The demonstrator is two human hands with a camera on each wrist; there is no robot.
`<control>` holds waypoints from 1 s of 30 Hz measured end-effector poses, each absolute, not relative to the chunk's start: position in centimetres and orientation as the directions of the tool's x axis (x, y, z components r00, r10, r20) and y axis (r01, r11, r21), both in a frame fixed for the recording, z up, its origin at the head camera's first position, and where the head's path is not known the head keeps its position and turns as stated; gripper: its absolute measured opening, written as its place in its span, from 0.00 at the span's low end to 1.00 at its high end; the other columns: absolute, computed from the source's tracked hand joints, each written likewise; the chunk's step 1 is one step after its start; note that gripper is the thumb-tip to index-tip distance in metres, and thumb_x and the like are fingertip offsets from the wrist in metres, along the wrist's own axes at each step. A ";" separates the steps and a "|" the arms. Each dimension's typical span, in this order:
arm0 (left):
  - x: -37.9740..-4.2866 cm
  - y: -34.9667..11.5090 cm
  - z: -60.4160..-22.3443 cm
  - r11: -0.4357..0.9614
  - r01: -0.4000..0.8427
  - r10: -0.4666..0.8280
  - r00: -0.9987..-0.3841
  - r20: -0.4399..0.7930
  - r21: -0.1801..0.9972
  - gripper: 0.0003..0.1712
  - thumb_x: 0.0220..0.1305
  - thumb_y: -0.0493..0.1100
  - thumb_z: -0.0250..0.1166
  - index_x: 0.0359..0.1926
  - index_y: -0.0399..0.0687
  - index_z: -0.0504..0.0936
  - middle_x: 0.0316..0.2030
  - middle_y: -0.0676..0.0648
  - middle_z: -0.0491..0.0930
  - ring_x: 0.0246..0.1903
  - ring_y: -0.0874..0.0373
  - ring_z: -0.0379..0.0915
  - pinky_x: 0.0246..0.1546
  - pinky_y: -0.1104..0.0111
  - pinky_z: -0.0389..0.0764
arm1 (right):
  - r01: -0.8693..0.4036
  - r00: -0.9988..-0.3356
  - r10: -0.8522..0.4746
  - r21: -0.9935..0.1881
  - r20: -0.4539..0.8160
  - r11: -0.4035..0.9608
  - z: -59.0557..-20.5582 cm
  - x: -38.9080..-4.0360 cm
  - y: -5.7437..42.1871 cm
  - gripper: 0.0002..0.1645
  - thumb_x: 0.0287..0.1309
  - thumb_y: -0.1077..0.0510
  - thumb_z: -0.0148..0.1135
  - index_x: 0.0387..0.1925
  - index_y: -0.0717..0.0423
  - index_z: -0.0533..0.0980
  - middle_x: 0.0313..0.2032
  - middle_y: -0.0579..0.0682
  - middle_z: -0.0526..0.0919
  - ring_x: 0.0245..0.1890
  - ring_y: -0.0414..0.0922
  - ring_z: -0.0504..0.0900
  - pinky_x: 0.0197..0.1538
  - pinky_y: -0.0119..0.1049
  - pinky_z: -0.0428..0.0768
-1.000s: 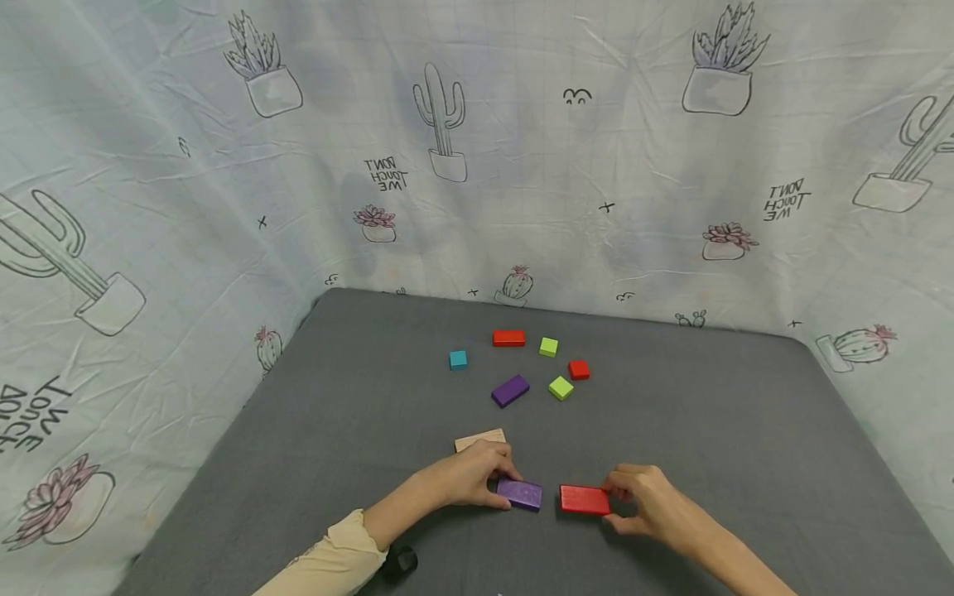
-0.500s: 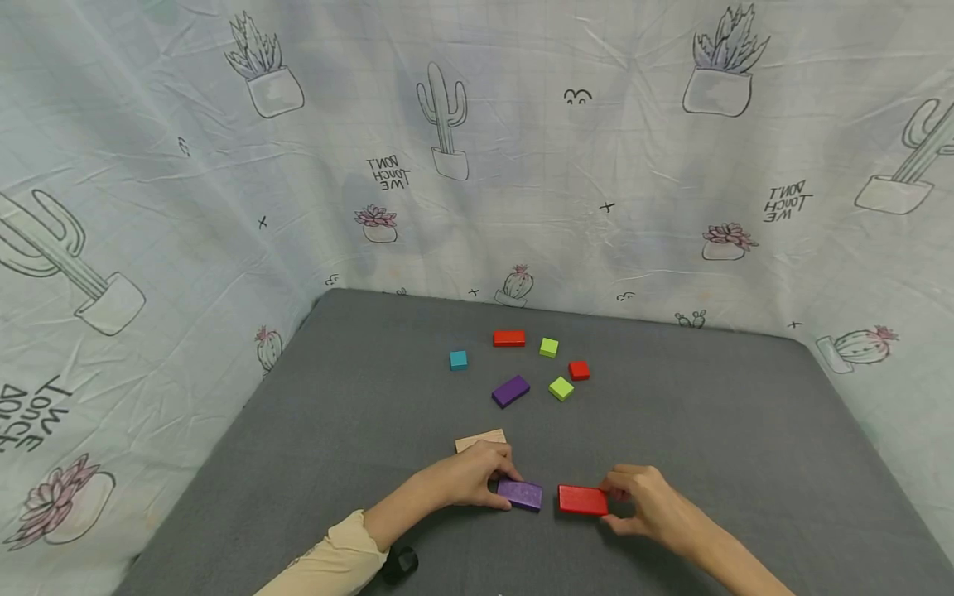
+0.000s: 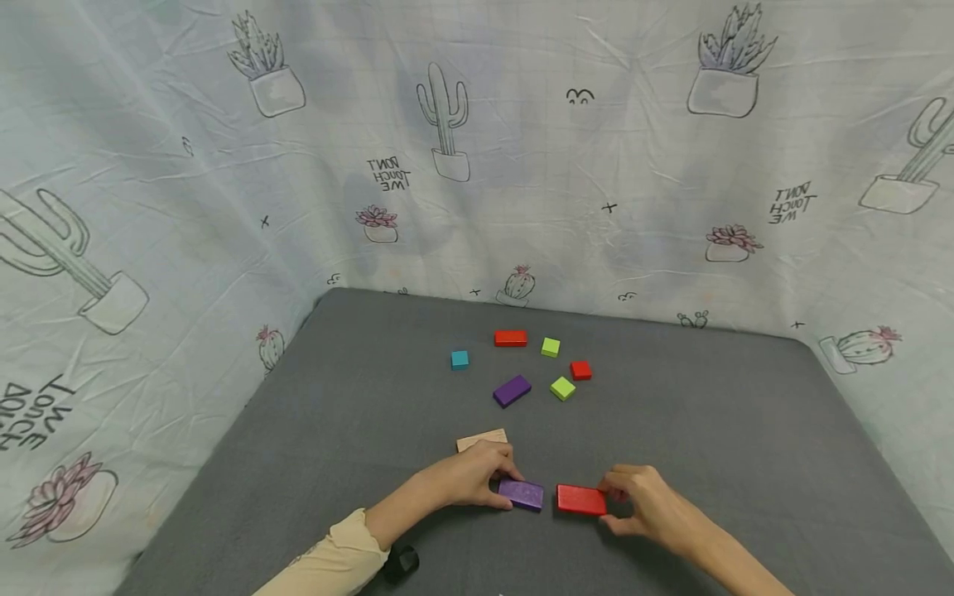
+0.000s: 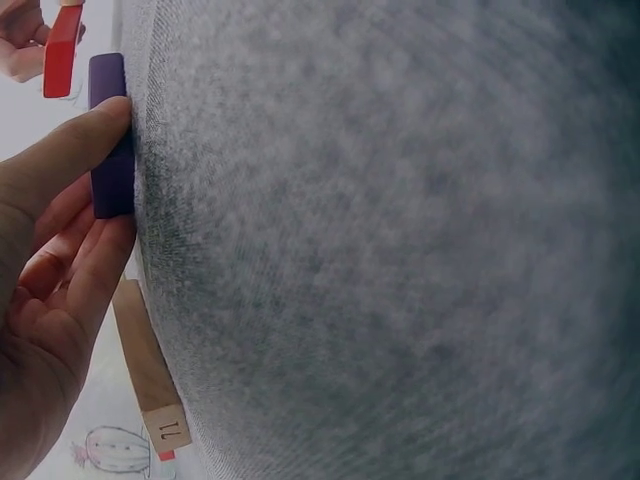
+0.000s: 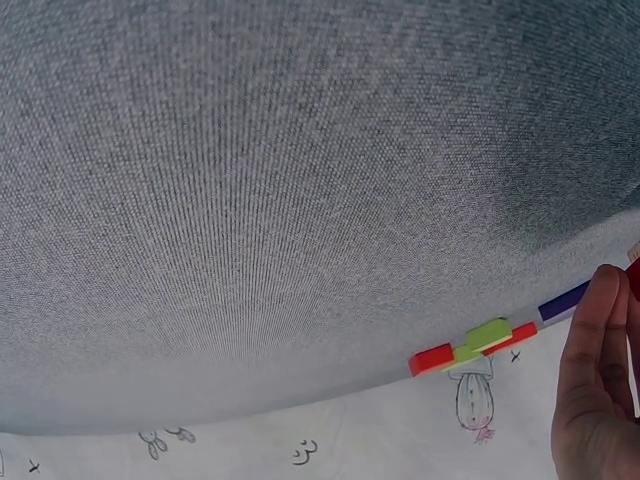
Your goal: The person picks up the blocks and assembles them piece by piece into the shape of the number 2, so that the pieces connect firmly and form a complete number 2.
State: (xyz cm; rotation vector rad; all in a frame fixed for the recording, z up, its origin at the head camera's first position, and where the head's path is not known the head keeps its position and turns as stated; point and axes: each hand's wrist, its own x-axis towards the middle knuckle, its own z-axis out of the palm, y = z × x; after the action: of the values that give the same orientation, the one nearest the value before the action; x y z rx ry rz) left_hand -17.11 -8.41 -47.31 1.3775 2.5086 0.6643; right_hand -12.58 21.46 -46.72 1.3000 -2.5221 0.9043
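Pale cactus-printed cloth (image 3: 537, 190) backs and flanks a grey tabletop (image 3: 708, 414); the left hand (image 3: 477, 473) pinches a purple block (image 3: 523, 494) between its fingers (image 4: 105, 258), the right hand (image 3: 644, 507) likewise a red block (image 3: 580, 500).

Head cam bright & even; wrist cams dimmer, bluish-grey, patchy focus.
Head view: pale backdrop (image 3: 522, 207) well lit, creases catching faint highlights; grey tabletop (image 3: 708, 422) darker, w/ soft shadows under L hand (image 3: 477, 476) & R hand (image 3: 644, 505), so light prob. from above. Tops of purple block (image 3: 522, 495) & red block (image 3: 581, 500) a bit lighter than their sides. Wide-angle stretch twd edges. L wrist: cloth nr lens v. blurred, darkening twd right edge; bkgd washed out. R wrist: weave fairly sharp mid-frame, dark patch upper right, hazy twd far table edge, which bows (lens distortion).
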 end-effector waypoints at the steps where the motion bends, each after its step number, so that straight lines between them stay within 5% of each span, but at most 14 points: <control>1: -17.1 -8.4 -47.3 0.462 0.748 0.839 -0.543 0.040 0.476 0.18 0.51 0.48 0.75 0.43 0.50 0.87 0.30 0.60 0.72 0.28 0.71 0.62 0.28 0.84 0.62 | -0.784 -0.608 -0.685 -0.439 0.400 0.439 -46.7 -12.6 21.5 0.16 0.33 0.67 0.75 0.28 0.53 0.78 0.24 0.41 0.76 0.24 0.31 0.73 0.25 0.21 0.72; 30: -17.0 -8.2 -47.4 0.474 0.751 0.837 -0.547 0.030 0.460 0.18 0.51 0.48 0.75 0.43 0.50 0.87 0.30 0.60 0.71 0.28 0.71 0.62 0.30 0.84 0.62 | -0.758 -0.631 -0.697 -0.459 0.341 0.463 -46.8 -12.7 20.9 0.14 0.35 0.65 0.75 0.27 0.53 0.78 0.25 0.38 0.74 0.25 0.28 0.70 0.25 0.20 0.71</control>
State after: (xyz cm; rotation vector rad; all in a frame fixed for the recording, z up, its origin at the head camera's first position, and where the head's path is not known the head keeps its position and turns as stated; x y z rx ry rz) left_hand -17.01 -8.23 -47.39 1.3760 2.5213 0.6356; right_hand -12.71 20.86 -46.81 1.2960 -2.5957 0.8974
